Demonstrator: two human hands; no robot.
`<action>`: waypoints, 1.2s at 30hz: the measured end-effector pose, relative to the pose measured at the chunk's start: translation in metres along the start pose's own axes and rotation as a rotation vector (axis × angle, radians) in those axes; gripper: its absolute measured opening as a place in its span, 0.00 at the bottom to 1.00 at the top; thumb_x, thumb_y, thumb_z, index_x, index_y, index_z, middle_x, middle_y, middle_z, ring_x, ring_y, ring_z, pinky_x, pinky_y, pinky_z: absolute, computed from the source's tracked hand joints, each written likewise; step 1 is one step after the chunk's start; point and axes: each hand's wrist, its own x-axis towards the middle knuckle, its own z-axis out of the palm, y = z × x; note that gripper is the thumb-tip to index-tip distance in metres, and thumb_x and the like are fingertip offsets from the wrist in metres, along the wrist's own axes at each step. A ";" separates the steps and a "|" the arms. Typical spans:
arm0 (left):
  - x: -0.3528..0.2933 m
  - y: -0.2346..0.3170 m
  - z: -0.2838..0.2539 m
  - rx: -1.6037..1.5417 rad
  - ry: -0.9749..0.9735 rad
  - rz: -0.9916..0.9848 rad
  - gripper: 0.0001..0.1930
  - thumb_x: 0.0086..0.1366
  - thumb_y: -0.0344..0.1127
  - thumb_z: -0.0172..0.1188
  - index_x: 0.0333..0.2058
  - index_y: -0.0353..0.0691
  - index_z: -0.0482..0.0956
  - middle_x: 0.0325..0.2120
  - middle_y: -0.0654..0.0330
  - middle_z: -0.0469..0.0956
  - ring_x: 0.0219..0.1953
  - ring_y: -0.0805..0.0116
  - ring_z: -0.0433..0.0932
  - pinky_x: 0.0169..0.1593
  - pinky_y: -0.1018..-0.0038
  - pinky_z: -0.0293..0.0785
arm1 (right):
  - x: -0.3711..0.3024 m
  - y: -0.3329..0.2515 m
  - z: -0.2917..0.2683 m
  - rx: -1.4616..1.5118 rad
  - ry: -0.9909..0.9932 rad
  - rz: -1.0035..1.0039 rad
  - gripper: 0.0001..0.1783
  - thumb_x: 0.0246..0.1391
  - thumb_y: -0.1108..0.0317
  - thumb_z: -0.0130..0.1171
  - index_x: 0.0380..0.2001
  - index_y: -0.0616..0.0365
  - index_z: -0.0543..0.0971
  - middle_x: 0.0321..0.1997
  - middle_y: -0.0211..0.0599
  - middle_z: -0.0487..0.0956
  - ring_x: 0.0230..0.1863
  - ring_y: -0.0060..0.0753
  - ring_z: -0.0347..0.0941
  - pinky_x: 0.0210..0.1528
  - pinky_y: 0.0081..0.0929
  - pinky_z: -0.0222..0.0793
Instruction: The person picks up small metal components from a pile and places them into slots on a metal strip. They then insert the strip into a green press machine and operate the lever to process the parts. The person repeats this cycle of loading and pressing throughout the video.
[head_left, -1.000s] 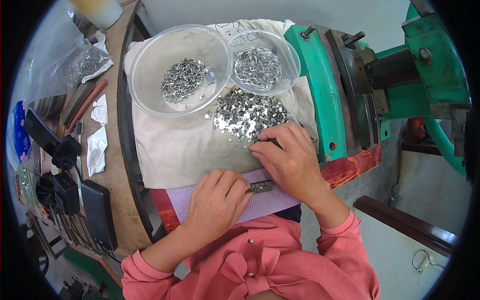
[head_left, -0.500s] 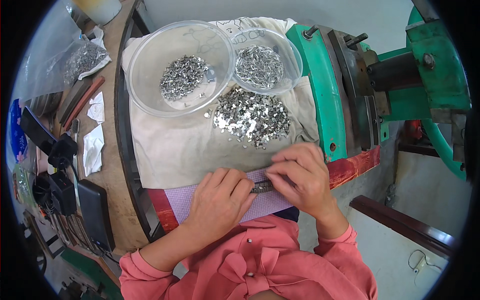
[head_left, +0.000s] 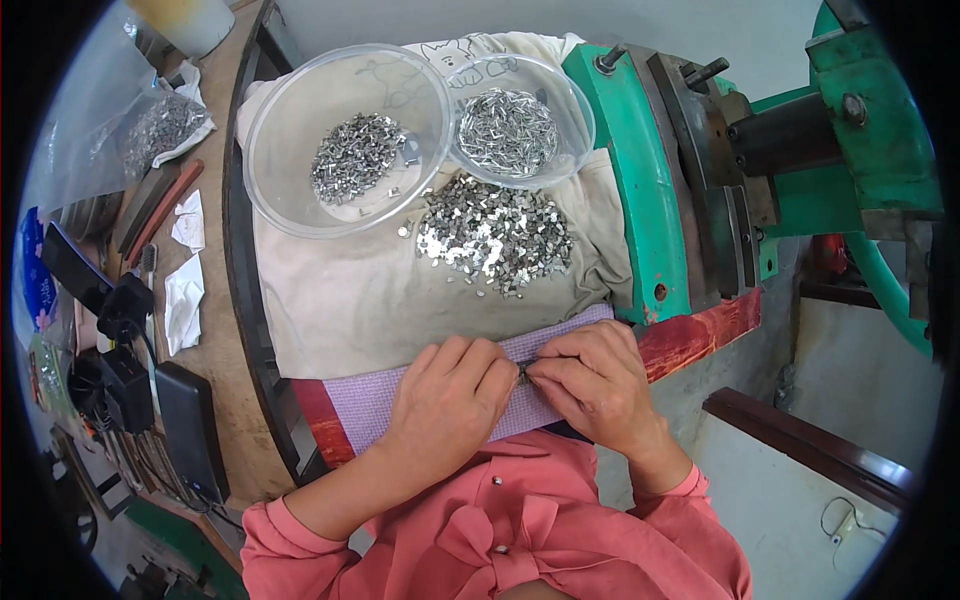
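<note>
Hands meet at the lower middle of the view, above a purple checked cloth [head_left: 370, 405] that is laid over the near edge of the work surface. The left hand [head_left: 450, 405] is curled, knuckles up, and the right hand [head_left: 595, 385] is pressed against it from the right. A small metal piece [head_left: 523, 374] is pinched between the fingertips of both hands, just where they touch; only a sliver of it is seen, so its shape cannot be told. Pink sleeves [head_left: 300, 530] are seen at the lower edge.

Beyond the hands a beige cloth [head_left: 350, 300] is spread. On it, well apart from the hands, a loose heap of small flat silver parts [head_left: 495, 235] is spilled. Behind the heap two clear plastic bowls stand side by side, touching: the larger bowl [head_left: 270, 110], on the left, is filled with a small mound of silver parts, and the smaller bowl [head_left: 580, 120], on the right, with thin bent silver pieces.

A green machine [head_left: 640, 200] with dark steel parts is set to the right of the cloth. On the wooden bench [head_left: 215, 330] to the left, crumpled white paper scraps [head_left: 185, 300], black chargers [head_left: 120, 310] and a plastic bag of metal parts [head_left: 160, 125] are laid.
</note>
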 end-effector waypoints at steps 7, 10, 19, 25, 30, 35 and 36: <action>-0.002 0.000 -0.003 -0.006 -0.011 -0.001 0.11 0.55 0.32 0.69 0.35 0.40 0.77 0.35 0.60 0.77 0.37 0.57 0.76 0.40 0.63 0.71 | -0.003 0.000 -0.002 0.019 0.026 0.027 0.11 0.42 0.72 0.72 0.33 0.52 0.84 0.38 0.28 0.79 0.40 0.36 0.74 0.45 0.35 0.66; -0.003 0.001 -0.011 -0.037 -0.022 -0.025 0.14 0.54 0.32 0.70 0.37 0.40 0.76 0.36 0.59 0.77 0.37 0.56 0.76 0.40 0.62 0.71 | -0.003 -0.002 -0.001 0.018 0.025 0.021 0.12 0.42 0.72 0.73 0.33 0.52 0.84 0.38 0.27 0.79 0.40 0.36 0.74 0.45 0.36 0.66; -0.023 -0.008 -0.019 -0.072 0.059 -0.100 0.17 0.51 0.30 0.72 0.39 0.39 0.76 0.36 0.56 0.76 0.36 0.53 0.75 0.38 0.61 0.70 | 0.007 -0.006 0.008 0.036 -0.037 -0.007 0.11 0.43 0.71 0.72 0.33 0.53 0.82 0.41 0.29 0.79 0.44 0.38 0.75 0.49 0.38 0.67; -0.023 -0.005 -0.016 -0.081 0.105 -0.092 0.17 0.51 0.28 0.73 0.39 0.39 0.76 0.36 0.56 0.77 0.35 0.53 0.75 0.37 0.61 0.70 | 0.007 -0.005 0.011 0.068 -0.046 0.001 0.11 0.44 0.72 0.72 0.33 0.53 0.82 0.41 0.30 0.79 0.45 0.38 0.75 0.50 0.38 0.67; -0.029 -0.008 -0.016 -0.053 0.157 -0.145 0.18 0.49 0.27 0.73 0.39 0.39 0.78 0.35 0.56 0.77 0.35 0.54 0.75 0.37 0.62 0.70 | 0.009 -0.008 0.011 0.040 -0.006 -0.031 0.13 0.42 0.72 0.72 0.34 0.53 0.82 0.41 0.29 0.79 0.44 0.38 0.75 0.49 0.38 0.66; -0.039 -0.008 -0.017 -0.046 0.207 -0.188 0.17 0.48 0.25 0.73 0.37 0.39 0.79 0.35 0.57 0.77 0.36 0.55 0.76 0.37 0.63 0.70 | 0.012 -0.011 0.012 -0.017 -0.043 -0.092 0.12 0.41 0.70 0.70 0.33 0.54 0.83 0.40 0.29 0.79 0.46 0.37 0.75 0.52 0.39 0.67; -0.040 -0.008 -0.017 -0.036 0.207 -0.187 0.17 0.48 0.25 0.73 0.37 0.39 0.79 0.35 0.57 0.77 0.36 0.55 0.76 0.38 0.63 0.70 | 0.013 -0.013 0.011 -0.034 -0.049 -0.102 0.12 0.41 0.69 0.69 0.33 0.54 0.83 0.40 0.29 0.79 0.46 0.37 0.75 0.53 0.39 0.67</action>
